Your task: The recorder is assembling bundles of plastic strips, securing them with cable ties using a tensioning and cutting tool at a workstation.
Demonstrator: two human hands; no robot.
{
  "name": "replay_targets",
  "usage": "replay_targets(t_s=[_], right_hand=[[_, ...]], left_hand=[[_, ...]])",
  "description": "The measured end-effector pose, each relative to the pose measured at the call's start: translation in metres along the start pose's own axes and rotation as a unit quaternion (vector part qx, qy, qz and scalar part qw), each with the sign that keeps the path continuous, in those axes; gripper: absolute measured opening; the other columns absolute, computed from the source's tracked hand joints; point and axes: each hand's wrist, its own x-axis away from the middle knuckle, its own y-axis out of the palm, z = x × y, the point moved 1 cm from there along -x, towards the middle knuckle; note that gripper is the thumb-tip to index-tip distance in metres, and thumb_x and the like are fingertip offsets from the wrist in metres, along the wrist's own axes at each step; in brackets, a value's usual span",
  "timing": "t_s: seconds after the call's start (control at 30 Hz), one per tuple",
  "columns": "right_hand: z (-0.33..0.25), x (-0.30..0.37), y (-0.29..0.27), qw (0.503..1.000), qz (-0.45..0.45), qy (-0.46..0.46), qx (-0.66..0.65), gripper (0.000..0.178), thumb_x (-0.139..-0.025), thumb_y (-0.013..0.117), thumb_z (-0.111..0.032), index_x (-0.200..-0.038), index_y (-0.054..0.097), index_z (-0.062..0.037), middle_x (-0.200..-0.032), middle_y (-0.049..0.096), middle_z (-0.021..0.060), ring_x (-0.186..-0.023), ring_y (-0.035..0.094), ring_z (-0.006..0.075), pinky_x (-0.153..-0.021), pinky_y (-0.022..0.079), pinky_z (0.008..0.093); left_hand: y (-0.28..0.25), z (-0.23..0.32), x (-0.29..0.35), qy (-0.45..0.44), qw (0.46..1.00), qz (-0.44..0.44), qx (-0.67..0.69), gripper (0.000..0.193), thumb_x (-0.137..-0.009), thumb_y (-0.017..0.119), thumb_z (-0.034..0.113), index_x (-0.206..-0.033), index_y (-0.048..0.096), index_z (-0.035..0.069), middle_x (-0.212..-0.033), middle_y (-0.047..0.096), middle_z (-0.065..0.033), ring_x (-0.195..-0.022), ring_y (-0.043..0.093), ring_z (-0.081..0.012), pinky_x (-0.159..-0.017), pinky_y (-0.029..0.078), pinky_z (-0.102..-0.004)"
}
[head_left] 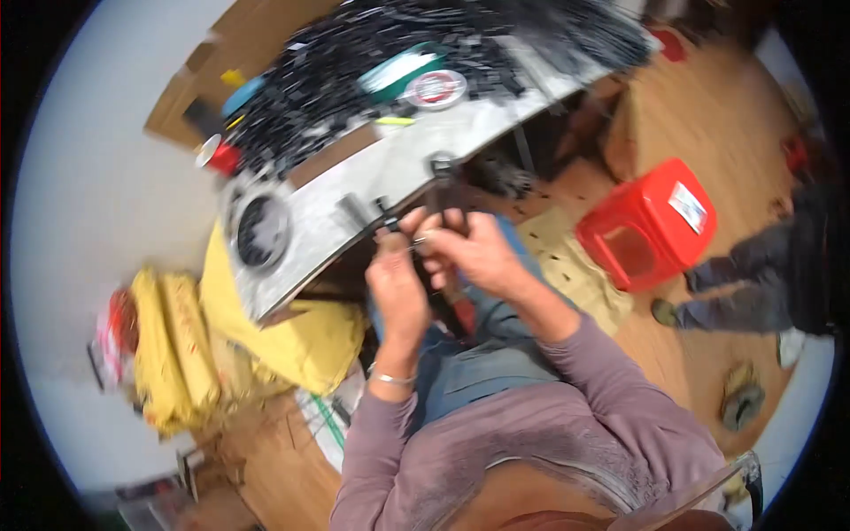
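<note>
at the far left, beside the tabletop (310, 234), yellow sacks (177, 345) lie together. a red cup (226, 159) stands at the left edge, and a round container (263, 228) sits near the near left corner. from there a heap of dark pieces (310, 97) spreads across to the far edge.

midway along the near edge, just off it and above your lap, you have the dark piece (387, 215) between your hands; its tip shows past your left fingertips. your left hand (396, 283) closes in a narrow pinch on it. your right hand (482, 255) comes in beside it, thumb and fingers also pinched on the piece; blur hides whether a smaller part sits between them.

you seem to be in the middle of fitting or adjusting that piece. the next move likely calls for a steady left pinch and small, exact turns of the right fingertips, as a slip could drop it into your lap.

farther right, past the tabletop's near edge, a red plastic container (651, 221) stands on the floor.
</note>
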Motion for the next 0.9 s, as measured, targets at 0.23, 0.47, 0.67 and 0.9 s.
replay_targets(t_s=[0.23,0.47,0.67,0.9], right_hand=[[0.017,-0.007,0.007,0.997,-0.066,-0.008,0.027,0.015,-0.092,0.055,-0.016,-0.089,0.058,-0.0007,-0.073,0.058,0.0052,-0.056,0.058,0.0123,-0.050,0.048,0.0254],[0.018,-0.008,0.010,0.997,-0.063,-0.026,0.035,0.017,-0.093,0.054,-0.017,-0.088,0.057,-0.0015,-0.071,0.057,0.0048,-0.054,0.057,0.0125,-0.050,0.048,0.0249],[0.021,-0.007,0.009,0.998,-0.050,-0.029,0.039,0.017,-0.093,0.056,-0.019,-0.090,0.058,-0.0020,-0.071,0.057,0.0036,-0.055,0.057,0.0113,-0.050,0.048,0.0238],[0.024,-0.007,0.008,0.999,-0.042,-0.027,0.017,0.018,-0.092,0.057,-0.019,-0.090,0.059,-0.0014,-0.072,0.058,0.0037,-0.056,0.057,0.0112,-0.050,0.048,0.0242]], left_hand=[[-0.016,0.005,0.004,0.002,0.999,0.021,0.039,0.062,-0.094,0.045,0.052,-0.118,0.056,-0.005,-0.078,0.057,-0.0017,-0.057,0.047,-0.0053,-0.049,0.040,-0.0197],[-0.023,0.000,0.001,-0.004,0.999,0.008,0.053,0.059,-0.095,0.044,0.050,-0.117,0.055,-0.004,-0.076,0.056,-0.0019,-0.056,0.046,-0.0058,-0.049,0.040,-0.0196],[-0.021,0.002,0.002,-0.004,0.999,0.013,0.048,0.058,-0.096,0.044,0.049,-0.118,0.054,-0.004,-0.073,0.053,-0.0010,-0.056,0.046,-0.0058,-0.048,0.040,-0.0200],[-0.021,0.001,0.003,-0.007,0.999,0.010,0.046,0.059,-0.096,0.043,0.049,-0.117,0.055,-0.004,-0.074,0.053,-0.0014,-0.055,0.046,-0.0058,-0.047,0.039,-0.0194]])
